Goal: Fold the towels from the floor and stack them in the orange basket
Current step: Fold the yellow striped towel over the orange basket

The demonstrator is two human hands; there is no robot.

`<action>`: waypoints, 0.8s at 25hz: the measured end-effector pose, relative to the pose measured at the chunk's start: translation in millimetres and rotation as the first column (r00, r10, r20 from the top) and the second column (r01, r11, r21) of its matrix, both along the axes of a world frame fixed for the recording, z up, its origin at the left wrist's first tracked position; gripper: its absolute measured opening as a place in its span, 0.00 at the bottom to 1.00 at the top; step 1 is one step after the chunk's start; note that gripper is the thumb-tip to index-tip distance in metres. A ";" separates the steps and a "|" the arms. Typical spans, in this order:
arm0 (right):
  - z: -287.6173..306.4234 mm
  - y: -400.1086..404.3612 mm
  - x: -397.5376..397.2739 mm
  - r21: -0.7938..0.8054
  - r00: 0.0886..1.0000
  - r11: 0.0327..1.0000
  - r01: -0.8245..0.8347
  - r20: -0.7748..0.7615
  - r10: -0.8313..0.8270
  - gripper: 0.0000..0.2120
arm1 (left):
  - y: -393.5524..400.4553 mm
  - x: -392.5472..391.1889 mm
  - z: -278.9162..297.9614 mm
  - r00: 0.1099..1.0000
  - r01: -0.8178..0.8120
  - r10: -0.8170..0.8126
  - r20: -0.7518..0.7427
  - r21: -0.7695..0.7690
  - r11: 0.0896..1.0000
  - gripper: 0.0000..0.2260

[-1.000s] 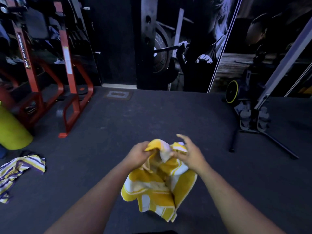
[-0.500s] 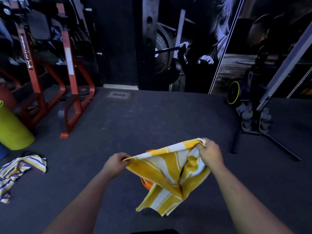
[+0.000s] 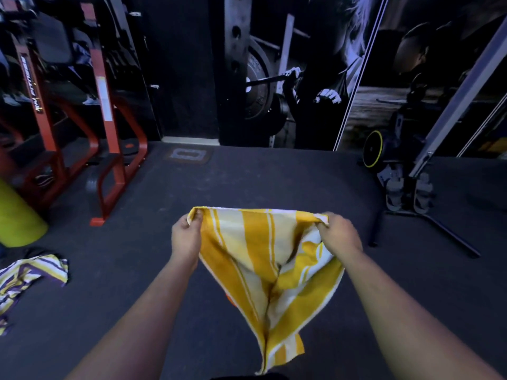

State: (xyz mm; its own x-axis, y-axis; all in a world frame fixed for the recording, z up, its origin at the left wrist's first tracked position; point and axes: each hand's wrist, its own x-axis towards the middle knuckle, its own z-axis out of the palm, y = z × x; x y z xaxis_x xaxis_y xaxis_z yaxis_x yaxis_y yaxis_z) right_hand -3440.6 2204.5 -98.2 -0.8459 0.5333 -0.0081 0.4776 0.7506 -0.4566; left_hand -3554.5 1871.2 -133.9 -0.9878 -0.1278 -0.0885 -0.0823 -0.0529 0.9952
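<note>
I hold a yellow and white striped towel [image 3: 263, 259] up in the air in front of me, above the dark floor [image 3: 274, 185]. My left hand [image 3: 186, 238] pinches the towel's top left corner, fingers curled round the cloth. My right hand [image 3: 338, 235] grips the top right corner the same way. The top edge runs almost straight between my hands, and the rest hangs down, narrowing to a point close to my body. A sliver of orange [image 3: 230, 297], possibly the basket, peeks out just behind the towel's left edge; I cannot tell more. Well to the left of the towel, a purple and yellow striped towel [image 3: 30, 275] lies crumpled on the floor. Farther back on the left stands a red metal rack [image 3: 107, 127]; farther back on the right, a grey machine frame [image 3: 428, 149].
</note>
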 end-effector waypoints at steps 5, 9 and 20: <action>-6.9 24.1 13.9 -0.201 0.962 0.959 0.200 -0.147 -0.231 0.19 | -21.7 -10.6 -15.8 0.928 -0.355 0.361 0.091 -0.080 0.932 0.08; -13.3 33.3 17.2 -0.265 0.988 0.958 0.106 -0.083 -0.132 0.16 | -34.9 -16.9 -12.0 0.963 -0.252 0.265 0.057 -0.171 0.953 0.13; -21.9 -66.0 11.1 -0.836 0.943 0.510 -0.201 -0.307 -0.132 0.09 | 37.0 52.8 -7.2 0.941 0.312 -0.328 -0.081 -0.159 0.937 0.09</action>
